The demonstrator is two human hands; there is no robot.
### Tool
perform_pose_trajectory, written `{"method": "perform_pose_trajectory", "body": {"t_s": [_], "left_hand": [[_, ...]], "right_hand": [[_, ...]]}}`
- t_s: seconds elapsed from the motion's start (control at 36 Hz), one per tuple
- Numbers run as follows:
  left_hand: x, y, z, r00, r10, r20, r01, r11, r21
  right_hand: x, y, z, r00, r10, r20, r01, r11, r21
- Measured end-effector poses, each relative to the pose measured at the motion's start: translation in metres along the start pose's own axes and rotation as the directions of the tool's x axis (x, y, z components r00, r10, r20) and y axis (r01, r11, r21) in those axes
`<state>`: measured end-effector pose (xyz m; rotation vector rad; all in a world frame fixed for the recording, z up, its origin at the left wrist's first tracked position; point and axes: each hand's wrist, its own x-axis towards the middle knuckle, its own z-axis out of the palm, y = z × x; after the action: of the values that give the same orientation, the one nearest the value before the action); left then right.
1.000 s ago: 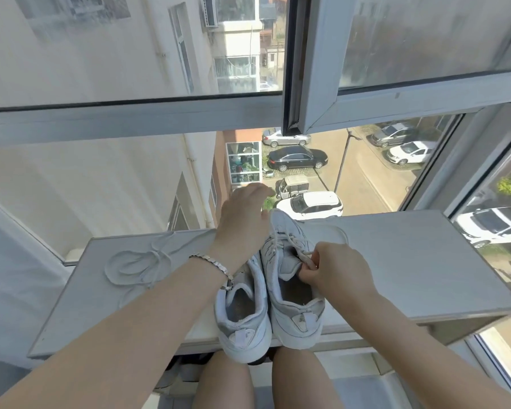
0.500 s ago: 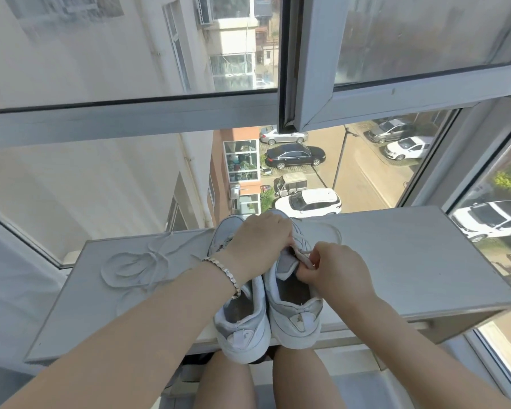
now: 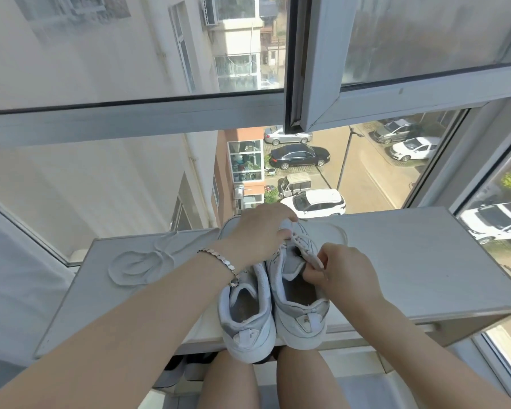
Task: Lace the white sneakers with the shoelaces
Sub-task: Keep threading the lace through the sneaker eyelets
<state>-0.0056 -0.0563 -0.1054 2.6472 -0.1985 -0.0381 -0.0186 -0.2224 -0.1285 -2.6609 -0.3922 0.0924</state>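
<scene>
**Head view: lacing the first sneaker (image 3: 303, 318)**

I judge I am mid-threading; next the tip must find the following eyelet and be pulled snug. My left hand (image 3: 257, 234) curls over its toe, steadying it on the ledge (image 3: 410, 261). My right hand (image 3: 345, 273) pinches the shoelace (image 3: 313, 256) above the tongue. The other sneaker (image 3: 248, 332) stands touching alongside, the spare shoelace (image 3: 157, 255) loose nearby.

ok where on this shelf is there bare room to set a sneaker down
Right end of the shelf, past the right hand, is bare. A smaller strip lies between the loose shoelace and the left sneaker. The middle is crowded.
</scene>
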Motion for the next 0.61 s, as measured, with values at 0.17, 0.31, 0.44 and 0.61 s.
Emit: {"method": "perform_pose_trajectory", "body": {"t_s": [0.17,0.31,0.44,0.61], "left_hand": [[0.006,0.006,0.007,0.965,0.224,0.135,-0.236,0.969,0.079],[0.014,0.002,0.006,0.966,0.241,0.095,-0.254,0.954,0.157],[0.019,0.002,0.007,0.971,0.211,0.115,-0.231,0.951,0.207],[0.012,-0.012,0.012,0.963,-0.165,-0.213,0.212,0.952,0.221]], "right_hand": [[0.001,0.001,0.000,1.000,-0.008,0.017,0.008,1.000,-0.006],[0.002,0.000,0.001,1.000,-0.015,0.014,0.015,1.000,-0.014],[0.001,0.001,0.002,1.000,-0.001,0.001,0.001,1.000,-0.002],[-0.002,-0.001,0.003,0.999,0.034,-0.042,-0.034,0.999,0.009]]}}
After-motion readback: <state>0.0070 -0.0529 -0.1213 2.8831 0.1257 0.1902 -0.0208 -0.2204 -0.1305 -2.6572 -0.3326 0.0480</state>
